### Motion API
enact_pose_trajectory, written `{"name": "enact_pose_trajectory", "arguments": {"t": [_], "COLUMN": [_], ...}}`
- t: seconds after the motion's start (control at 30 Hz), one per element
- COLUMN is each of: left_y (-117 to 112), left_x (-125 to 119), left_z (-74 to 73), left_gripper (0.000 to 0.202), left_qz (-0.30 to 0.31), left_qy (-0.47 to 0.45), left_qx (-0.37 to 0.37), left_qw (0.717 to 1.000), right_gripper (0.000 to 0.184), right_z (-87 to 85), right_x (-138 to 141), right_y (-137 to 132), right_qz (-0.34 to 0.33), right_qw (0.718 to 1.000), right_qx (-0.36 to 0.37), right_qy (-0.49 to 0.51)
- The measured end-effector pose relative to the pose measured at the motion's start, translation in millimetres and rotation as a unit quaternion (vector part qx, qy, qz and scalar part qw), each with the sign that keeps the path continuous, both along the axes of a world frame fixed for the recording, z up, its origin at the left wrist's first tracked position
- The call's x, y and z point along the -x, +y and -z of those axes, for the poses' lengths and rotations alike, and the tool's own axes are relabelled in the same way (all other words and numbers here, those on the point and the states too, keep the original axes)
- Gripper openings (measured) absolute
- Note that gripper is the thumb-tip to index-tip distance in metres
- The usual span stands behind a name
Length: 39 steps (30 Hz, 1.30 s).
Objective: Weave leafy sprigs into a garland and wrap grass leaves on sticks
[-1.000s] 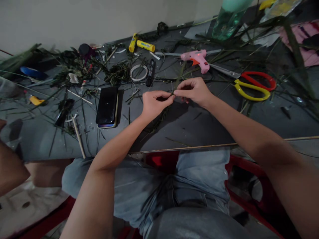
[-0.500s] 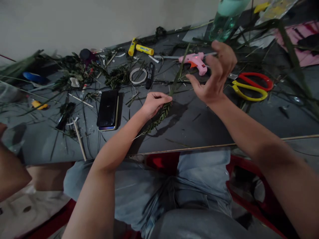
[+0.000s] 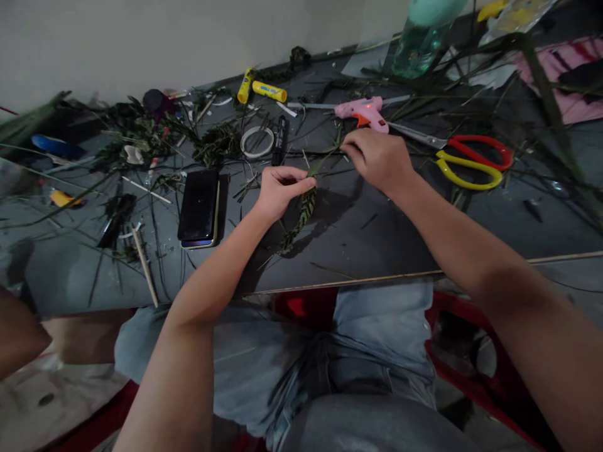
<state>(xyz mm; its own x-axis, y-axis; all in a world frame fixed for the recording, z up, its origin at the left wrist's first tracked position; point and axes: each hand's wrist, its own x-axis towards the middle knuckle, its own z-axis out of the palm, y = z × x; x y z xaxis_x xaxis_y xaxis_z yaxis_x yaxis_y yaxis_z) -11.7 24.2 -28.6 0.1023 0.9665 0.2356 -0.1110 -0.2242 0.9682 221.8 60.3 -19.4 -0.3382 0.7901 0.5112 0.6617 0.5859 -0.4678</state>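
My left hand (image 3: pixel 279 188) pinches the upper end of a green braided leaf strip (image 3: pixel 298 218) that hangs down onto the dark table (image 3: pixel 377 245). A little right and farther back, my right hand (image 3: pixel 377 160) is closed on a loose leaf strand (image 3: pixel 325 162) that runs from the braid toward it. Both hands are low over the table's middle. The fingertips of the right hand are partly hidden behind its back.
A pink glue gun (image 3: pixel 362 112) lies just beyond my right hand; red and yellow scissors (image 3: pixel 473 162) to its right. A black phone (image 3: pixel 199 204), a tape ring (image 3: pixel 257 141), a black marker (image 3: pixel 279 138), yellow tubes (image 3: pixel 264 91) and scattered leaves lie left. Another person's arm (image 3: pixel 19 336) is at far left.
My right hand went up and open toward the glue gun half a second ago, then came back down and closed on the leaf strand. The left hand kept its hold on the braid.
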Motion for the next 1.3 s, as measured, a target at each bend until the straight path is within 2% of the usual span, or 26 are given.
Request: {"name": "enact_pose_trajectory", "arguments": {"t": [0.07,0.13,0.2,0.3,0.37,0.43,0.5,0.6,0.7,0.8,0.9,0.97,1.03,1.17,1.3], "left_y": [-5.2,-12.0,-18.1,-22.3,-22.0,-20.9,-20.2,-20.5,-21.1,-20.5,-19.6,-19.7,-20.6,-24.6,-27.5], "left_x": [-2.1,-5.1,-7.9,-10.6,-11.0,-10.8,-10.5,-10.5,-11.0,-11.9,-12.7,-12.7,-12.5,-11.7,-11.9], "left_z": [-1.9,-5.4,-9.3,-13.5,-14.3,-13.9,-13.1,-12.5,-12.5,-12.7,-13.3,-13.9,-14.8,-16.2,-15.1], "left_gripper": [0.040,0.041,0.039,0.033,0.030,0.028,0.026,0.023,0.024,0.029,0.036,0.037,0.035,0.026,0.023], "left_qz": [0.003,0.008,0.013,0.018,0.012,-0.004,-0.025,-0.047,-0.052,-0.058,-0.070,-0.076,-0.076,-0.057,-0.046], "left_qy": [0.017,0.044,0.075,0.112,0.130,0.140,0.138,0.135,0.149,0.139,0.120,0.121,0.135,0.161,0.169], "left_qx": [-0.032,-0.045,-0.054,-0.073,-0.085,-0.094,-0.101,-0.102,-0.087,-0.064,-0.047,-0.040,-0.038,-0.060,-0.086], "left_qw": [0.999,0.998,0.996,0.991,0.988,0.986,0.985,0.984,0.984,0.987,0.989,0.989,0.987,0.984,0.981], "right_gripper": [0.037,0.040,0.049,0.059,0.060,0.059,0.056,0.055,0.053,0.044,0.034,0.033,0.035,0.063,0.065], "right_z": [3.7,5.7,6.5,4.5,1.4,-1.4,-2.2,0.5,1.8,-3.2,-9.2,-9.8,-7.4,-1.4,-1.3], "right_x": [8.2,20.9,35.3,51.1,55.9,57.7,58.3,58.0,54.8,49.9,46.4,45.8,45.7,42.9,37.7], "right_y": [-4.5,-10.9,-18.1,-28.7,-35.2,-40.8,-44.5,-45.5,-45.8,-51.1,-57.4,-57.6,-53.5,-39.9,-31.8], "right_qz": [-0.036,-0.072,-0.109,-0.147,-0.151,-0.153,-0.159,-0.172,-0.164,-0.105,-0.077,-0.076,-0.066,-0.083,-0.133], "right_qw": [0.997,0.979,0.928,0.829,0.790,0.775,0.781,0.813,0.862,0.927,0.964,0.968,0.961,0.926,0.897], "right_qx": [0.026,0.090,0.194,0.318,0.337,0.331,0.319,0.290,0.246,0.164,0.110,0.110,0.133,0.214,0.277], "right_qy": [0.059,0.169,0.298,0.436,0.488,0.516,0.513,0.474,0.411,0.319,0.229,0.212,0.235,0.299,0.317]}}
